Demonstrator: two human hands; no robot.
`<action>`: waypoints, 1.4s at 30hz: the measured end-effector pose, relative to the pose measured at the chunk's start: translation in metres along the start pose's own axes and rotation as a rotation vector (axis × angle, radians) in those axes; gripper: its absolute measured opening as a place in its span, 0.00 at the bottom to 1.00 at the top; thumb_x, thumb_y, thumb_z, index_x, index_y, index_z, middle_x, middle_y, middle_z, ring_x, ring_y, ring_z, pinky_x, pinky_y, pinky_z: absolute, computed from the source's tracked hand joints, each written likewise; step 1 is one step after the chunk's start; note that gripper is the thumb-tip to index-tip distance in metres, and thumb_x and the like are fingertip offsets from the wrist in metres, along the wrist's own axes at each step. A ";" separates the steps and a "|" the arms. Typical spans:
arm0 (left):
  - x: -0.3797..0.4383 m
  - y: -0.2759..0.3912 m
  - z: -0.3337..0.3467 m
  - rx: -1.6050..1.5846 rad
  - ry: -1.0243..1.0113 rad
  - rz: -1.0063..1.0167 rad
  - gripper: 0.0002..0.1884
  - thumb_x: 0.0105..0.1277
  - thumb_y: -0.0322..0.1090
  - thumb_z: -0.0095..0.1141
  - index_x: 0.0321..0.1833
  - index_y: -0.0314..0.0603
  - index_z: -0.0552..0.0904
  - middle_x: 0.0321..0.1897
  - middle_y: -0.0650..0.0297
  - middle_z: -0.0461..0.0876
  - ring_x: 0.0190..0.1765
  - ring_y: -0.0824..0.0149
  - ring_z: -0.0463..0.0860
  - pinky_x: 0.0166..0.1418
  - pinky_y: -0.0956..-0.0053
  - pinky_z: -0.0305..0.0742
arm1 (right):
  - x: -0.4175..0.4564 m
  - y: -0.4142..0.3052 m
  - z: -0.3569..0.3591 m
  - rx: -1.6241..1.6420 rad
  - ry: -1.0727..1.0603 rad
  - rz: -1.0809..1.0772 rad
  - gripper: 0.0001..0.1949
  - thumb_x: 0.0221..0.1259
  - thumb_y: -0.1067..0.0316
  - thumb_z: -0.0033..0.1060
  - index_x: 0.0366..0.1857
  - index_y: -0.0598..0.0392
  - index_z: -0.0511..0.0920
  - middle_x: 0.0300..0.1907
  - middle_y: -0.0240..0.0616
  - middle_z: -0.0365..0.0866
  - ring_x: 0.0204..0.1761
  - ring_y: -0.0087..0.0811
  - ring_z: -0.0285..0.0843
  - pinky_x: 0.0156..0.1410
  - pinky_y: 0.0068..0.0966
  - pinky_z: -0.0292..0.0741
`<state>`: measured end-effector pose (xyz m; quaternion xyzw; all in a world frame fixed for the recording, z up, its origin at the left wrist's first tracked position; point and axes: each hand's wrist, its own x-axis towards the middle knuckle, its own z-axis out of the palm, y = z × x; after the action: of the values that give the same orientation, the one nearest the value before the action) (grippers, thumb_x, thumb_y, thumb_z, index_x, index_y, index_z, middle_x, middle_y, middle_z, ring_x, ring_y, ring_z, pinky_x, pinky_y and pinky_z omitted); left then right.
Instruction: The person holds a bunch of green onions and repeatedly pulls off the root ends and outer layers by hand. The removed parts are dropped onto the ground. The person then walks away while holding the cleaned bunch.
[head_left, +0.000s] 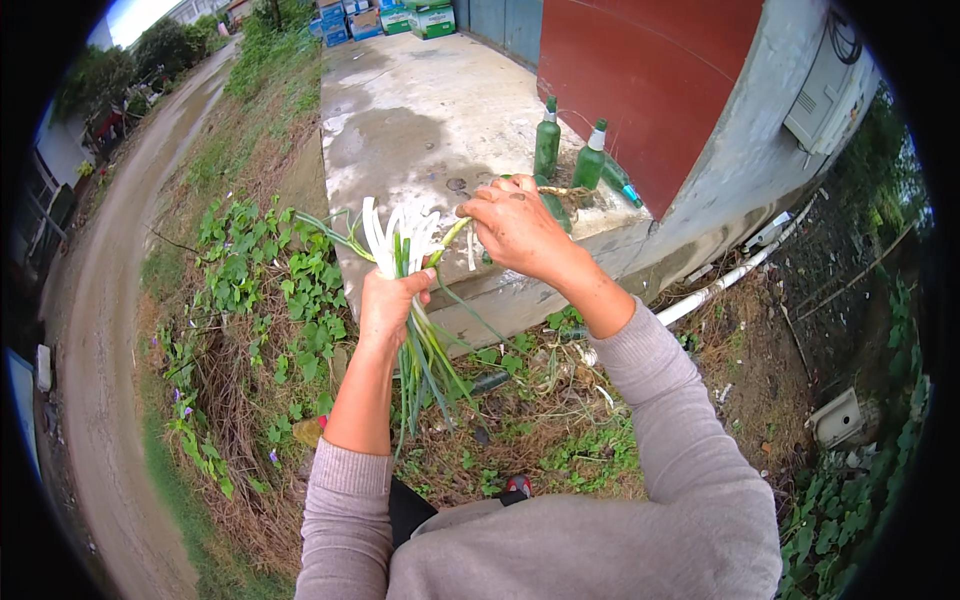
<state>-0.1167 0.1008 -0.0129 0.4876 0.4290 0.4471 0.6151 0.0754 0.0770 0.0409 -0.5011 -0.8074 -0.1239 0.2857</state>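
Note:
My left hand (384, 306) is wrapped around a bunch of scallions (397, 240). Their white stems fan out above the fist, and long green leaves (426, 367) hang down below it. To the right and a little higher, my right hand (517, 229) pinches the end of a yellow-green scallion strip (453, 234) that runs up from the bunch. Brown dirt marks the right hand's fingers, and its palm side is hidden. Behind that hand, green glass bottles (589, 163) stand on a concrete ledge (390, 97).
A red panel (637, 82) and a pale wall (757, 142) rise at the right. Stacked cartons (431, 21) sit at the ledge's far end. A white pipe (705, 296) slants along the wall's foot. Leafy vines (307, 300) grow left, beside a dirt road (112, 337).

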 end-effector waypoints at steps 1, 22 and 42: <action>-0.002 0.002 0.009 -0.004 -0.028 -0.025 0.10 0.52 0.20 0.59 0.38 0.31 0.77 0.27 0.60 0.79 0.20 0.72 0.73 0.24 0.79 0.69 | -0.005 0.002 -0.008 0.002 0.106 -0.032 0.13 0.47 0.78 0.52 0.38 0.53 0.78 0.35 0.36 0.76 0.45 0.37 0.72 0.54 0.36 0.62; -0.010 0.000 0.079 -0.016 -0.358 -0.355 0.10 0.55 0.25 0.58 0.40 0.33 0.75 0.26 0.58 0.79 0.20 0.69 0.73 0.25 0.72 0.71 | -0.122 0.037 0.025 1.486 -0.029 0.678 0.07 0.59 0.72 0.54 0.40 0.58 0.77 0.31 0.31 0.79 0.31 0.18 0.72 0.32 0.17 0.70; -0.026 -0.015 0.096 -0.050 -0.511 -0.228 0.12 0.51 0.26 0.62 0.38 0.35 0.78 0.25 0.62 0.79 0.21 0.70 0.75 0.26 0.77 0.72 | -0.137 0.030 -0.008 1.969 0.079 0.728 0.12 0.64 0.67 0.39 0.40 0.62 0.73 0.36 0.46 0.80 0.37 0.37 0.81 0.42 0.32 0.79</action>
<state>-0.0285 0.0532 -0.0106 0.5178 0.3010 0.2482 0.7614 0.1504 -0.0135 -0.0352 -0.2556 -0.3421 0.6646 0.6131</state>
